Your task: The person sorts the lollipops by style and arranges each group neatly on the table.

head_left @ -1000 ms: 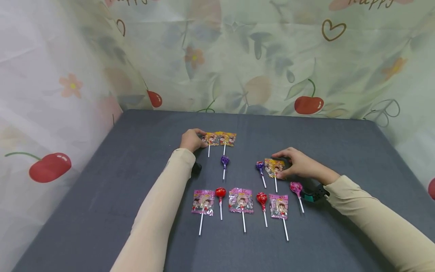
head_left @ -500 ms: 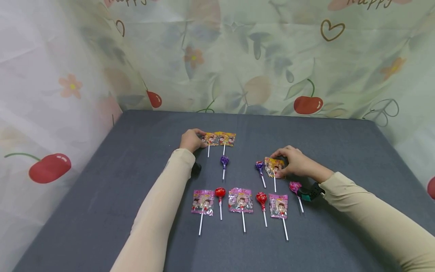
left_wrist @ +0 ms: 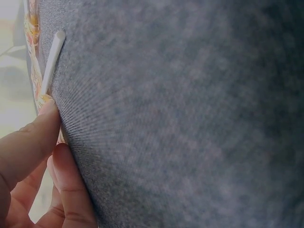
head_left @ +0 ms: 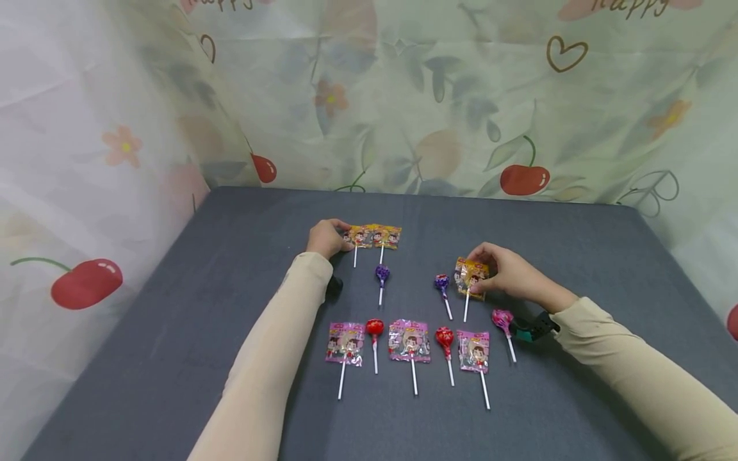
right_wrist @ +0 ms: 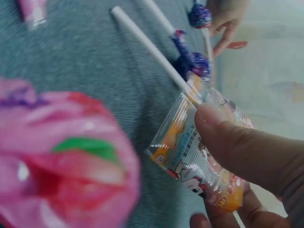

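My right hand [head_left: 510, 275] pinches a flat lollipop in an orange wrapper [head_left: 469, 274] between thumb and fingers. In the right wrist view the wrapper [right_wrist: 190, 156] is tilted up, its white stick pointing away. At the back, my left hand [head_left: 327, 239] pinches the edge of another orange-wrapped lollipop [head_left: 360, 236]; the left wrist view shows the thumb at the wrapper beside a white stick [left_wrist: 53, 64]. A third orange-wrapped lollipop [head_left: 389, 237] lies against it on the right. One purple round lollipop [head_left: 382, 273] lies below these two, another purple lollipop [head_left: 442, 283] left of my right hand.
Along the front lie pink-wrapped flat lollipops [head_left: 409, 340] alternating with red round lollipops [head_left: 375, 327]. A pink round lollipop [head_left: 503, 319] lies near my right wrist. All are on a dark grey table [head_left: 230, 269], with a patterned cloth [head_left: 403, 96] behind it.
My right hand has raised the orange-wrapped lollipop and shifted it slightly right and away, off its former spot beside the purple lollipop. The left hand has stayed in place.
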`<state>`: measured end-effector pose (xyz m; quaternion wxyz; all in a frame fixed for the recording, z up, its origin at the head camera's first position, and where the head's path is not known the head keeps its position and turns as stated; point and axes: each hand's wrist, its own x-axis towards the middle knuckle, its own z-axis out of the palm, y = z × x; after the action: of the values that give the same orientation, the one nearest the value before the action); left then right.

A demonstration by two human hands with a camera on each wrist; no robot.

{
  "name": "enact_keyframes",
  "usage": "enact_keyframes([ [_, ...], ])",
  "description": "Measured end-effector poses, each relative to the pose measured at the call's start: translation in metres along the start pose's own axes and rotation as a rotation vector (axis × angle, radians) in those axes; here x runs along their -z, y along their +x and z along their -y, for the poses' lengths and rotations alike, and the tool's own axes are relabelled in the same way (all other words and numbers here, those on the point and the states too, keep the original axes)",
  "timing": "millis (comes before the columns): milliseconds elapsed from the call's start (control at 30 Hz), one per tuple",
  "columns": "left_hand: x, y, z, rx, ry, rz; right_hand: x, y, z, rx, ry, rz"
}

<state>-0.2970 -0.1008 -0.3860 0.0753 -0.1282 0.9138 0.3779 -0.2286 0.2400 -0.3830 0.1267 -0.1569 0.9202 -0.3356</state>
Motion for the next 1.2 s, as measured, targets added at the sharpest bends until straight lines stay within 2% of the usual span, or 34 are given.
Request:
enact_keyframes([
  [400,0.000,0.000,-0.001,-0.015,-0.003,0.007,0.010,-0.011,0.009,-0.004,0.037,-0.080],
  [733,0.000,0.002,0.000,-0.019,-0.006,0.013,0.022,-0.015,0.029,0.004,0.121,-0.126],
  [967,0.001,0.002,0.001,-0.015,0.002,0.004,0.030,-0.008,0.050,0.062,0.202,-0.161],
  [1200,-0.002,0.003,0.002,-0.020,0.011,-0.004,0.031,0.009,0.072,0.090,0.295,-0.211],
])
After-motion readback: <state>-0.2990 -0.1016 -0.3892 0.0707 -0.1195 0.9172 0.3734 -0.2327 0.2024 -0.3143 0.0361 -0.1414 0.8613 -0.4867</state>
